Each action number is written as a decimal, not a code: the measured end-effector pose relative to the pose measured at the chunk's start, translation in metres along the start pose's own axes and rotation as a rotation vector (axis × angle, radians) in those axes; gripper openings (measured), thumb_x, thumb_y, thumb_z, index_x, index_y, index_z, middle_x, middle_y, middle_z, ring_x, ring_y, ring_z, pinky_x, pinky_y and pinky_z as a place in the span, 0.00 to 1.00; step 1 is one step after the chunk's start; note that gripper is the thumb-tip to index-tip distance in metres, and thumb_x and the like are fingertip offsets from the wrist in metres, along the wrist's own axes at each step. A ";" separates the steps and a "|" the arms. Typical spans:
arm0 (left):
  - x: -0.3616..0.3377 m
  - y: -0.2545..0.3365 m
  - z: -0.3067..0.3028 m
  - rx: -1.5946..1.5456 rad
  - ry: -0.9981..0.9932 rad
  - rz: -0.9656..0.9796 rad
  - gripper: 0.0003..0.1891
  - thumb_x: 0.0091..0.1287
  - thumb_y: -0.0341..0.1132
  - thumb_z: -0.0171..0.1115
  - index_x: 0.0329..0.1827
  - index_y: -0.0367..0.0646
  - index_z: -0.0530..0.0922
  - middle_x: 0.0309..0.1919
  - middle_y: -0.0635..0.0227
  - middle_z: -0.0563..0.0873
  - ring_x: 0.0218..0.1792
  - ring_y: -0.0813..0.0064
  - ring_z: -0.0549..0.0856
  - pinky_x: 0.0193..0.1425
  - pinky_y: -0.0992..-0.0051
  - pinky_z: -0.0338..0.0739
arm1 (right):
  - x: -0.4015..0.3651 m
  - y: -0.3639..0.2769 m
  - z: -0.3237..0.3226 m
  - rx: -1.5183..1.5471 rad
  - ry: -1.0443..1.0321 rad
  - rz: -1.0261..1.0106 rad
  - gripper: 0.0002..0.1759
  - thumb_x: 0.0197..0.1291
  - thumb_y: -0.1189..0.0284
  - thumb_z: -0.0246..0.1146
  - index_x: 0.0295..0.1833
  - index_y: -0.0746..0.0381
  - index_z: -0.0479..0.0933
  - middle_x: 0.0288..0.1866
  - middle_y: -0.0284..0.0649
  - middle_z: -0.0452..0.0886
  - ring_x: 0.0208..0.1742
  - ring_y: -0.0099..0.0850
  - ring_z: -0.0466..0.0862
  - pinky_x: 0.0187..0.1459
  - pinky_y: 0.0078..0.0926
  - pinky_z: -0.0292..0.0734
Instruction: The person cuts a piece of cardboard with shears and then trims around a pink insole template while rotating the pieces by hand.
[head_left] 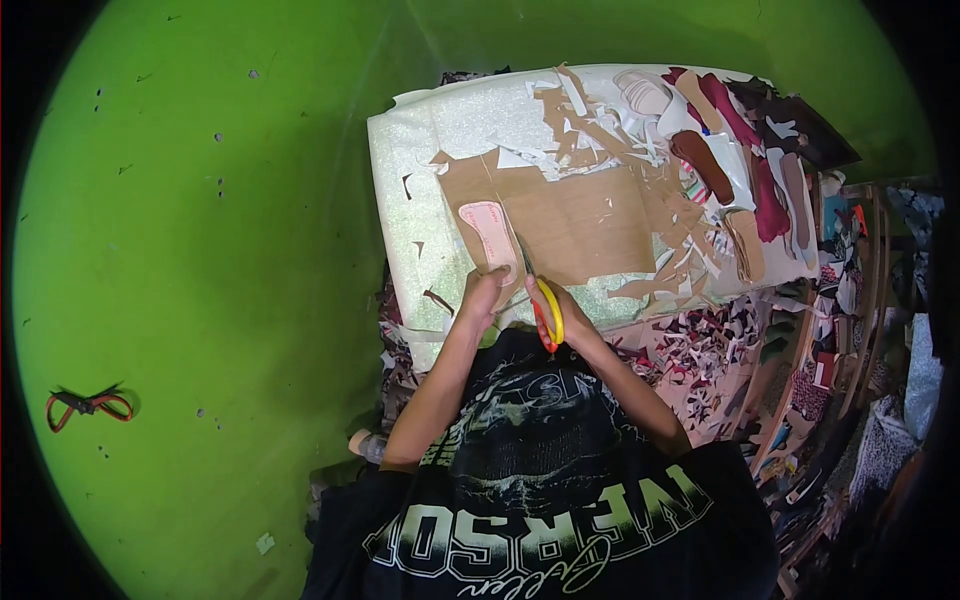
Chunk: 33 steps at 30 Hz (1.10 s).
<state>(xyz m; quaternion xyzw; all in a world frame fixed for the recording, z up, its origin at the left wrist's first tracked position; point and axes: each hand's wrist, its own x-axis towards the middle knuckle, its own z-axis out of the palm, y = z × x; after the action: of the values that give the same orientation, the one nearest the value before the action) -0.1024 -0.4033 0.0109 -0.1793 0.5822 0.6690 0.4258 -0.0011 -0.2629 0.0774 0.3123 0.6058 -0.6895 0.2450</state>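
My left hand [482,292] is closed on the near end of a pink sole-shaped pattern [487,228] with red markings, which lies over brown cardboard [462,190]. Wrapped around the yellow and red handles of the scissors [555,318] is my right hand [562,303]. The dark scissor blades point away from me, at the cardboard's edge just right of the pattern. A larger brown cardboard sheet [590,225] lies to the right, on the pale, glittery-covered table.
Cardboard and white offcuts [575,150] litter the far side of the pale table [402,235]. Sole-shaped pieces, among them a dark brown one [702,165], lie at the right end. Scraps [705,365] cover the floor nearby. Another pair of scissors [90,406] hangs on the green wall.
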 end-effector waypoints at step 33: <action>-0.007 -0.006 0.006 -0.107 -0.048 0.039 0.19 0.72 0.33 0.56 0.61 0.30 0.75 0.51 0.55 0.84 0.47 0.65 0.86 0.50 0.68 0.82 | 0.052 -0.002 -0.021 -0.010 -0.131 -0.033 0.41 0.64 0.30 0.50 0.49 0.63 0.66 0.21 0.35 0.70 0.16 0.27 0.76 0.17 0.27 0.73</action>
<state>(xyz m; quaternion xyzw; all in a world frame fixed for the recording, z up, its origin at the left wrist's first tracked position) -0.0926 -0.4001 0.0139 -0.1745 0.5386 0.7113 0.4165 -0.0352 -0.2399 0.0398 0.2551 0.5971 -0.7094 0.2742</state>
